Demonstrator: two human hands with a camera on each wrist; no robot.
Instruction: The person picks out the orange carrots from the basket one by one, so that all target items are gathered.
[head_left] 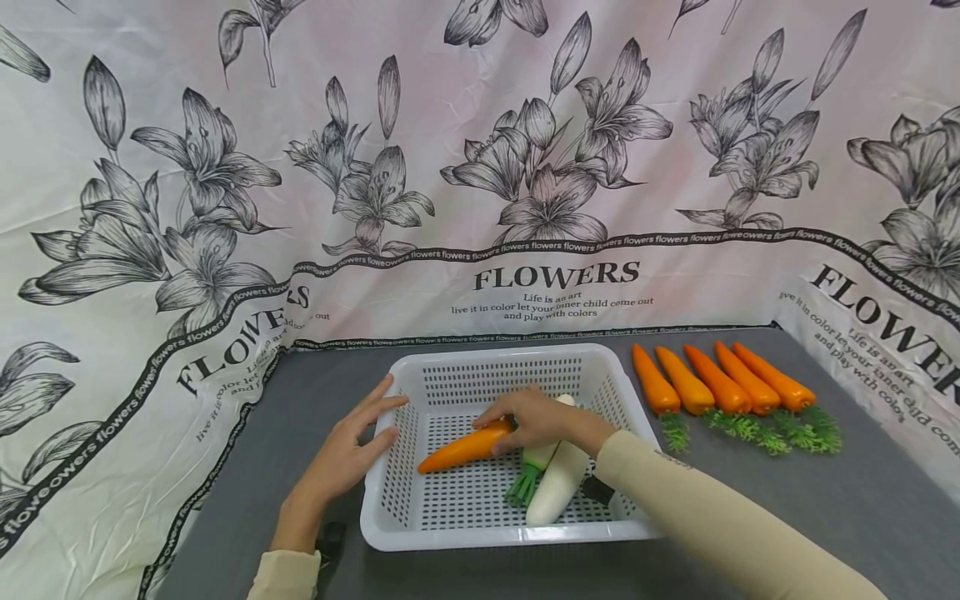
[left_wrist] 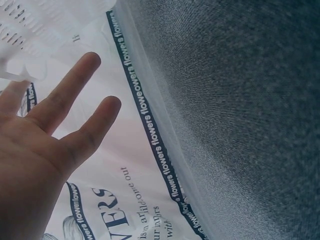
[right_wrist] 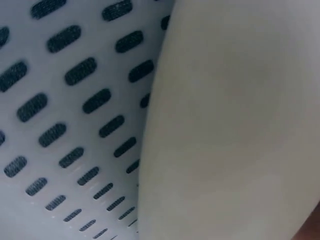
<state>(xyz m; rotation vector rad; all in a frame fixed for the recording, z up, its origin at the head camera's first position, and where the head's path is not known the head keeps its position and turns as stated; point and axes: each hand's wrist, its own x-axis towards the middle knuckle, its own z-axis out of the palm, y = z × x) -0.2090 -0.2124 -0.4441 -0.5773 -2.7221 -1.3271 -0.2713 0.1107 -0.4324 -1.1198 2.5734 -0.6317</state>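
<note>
A white perforated plastic basket (head_left: 517,537) stands on the grey table. Inside it my right hand (head_left: 536,421) grips the thick end of an orange carrot (head_left: 461,450), whose tip points left. Under and beside that hand lie white radishes (head_left: 557,487), one with a green stem end (head_left: 522,486). A radish (right_wrist: 225,125) fills much of the right wrist view, against the slotted basket wall (right_wrist: 75,100). At the basket's left rim my left hand (head_left: 347,450) has its fingers spread, fingertips right at the rim. The left wrist view shows the same hand (left_wrist: 45,145) with straight fingers.
Several orange carrots (head_left: 720,383) with leafy green tops (head_left: 787,429) lie in a row on the table, right of the basket. Behind the grey tabletop (head_left: 330,375) hangs a white cloth (head_left: 420,292) printed with flowers and lettering, also along both sides.
</note>
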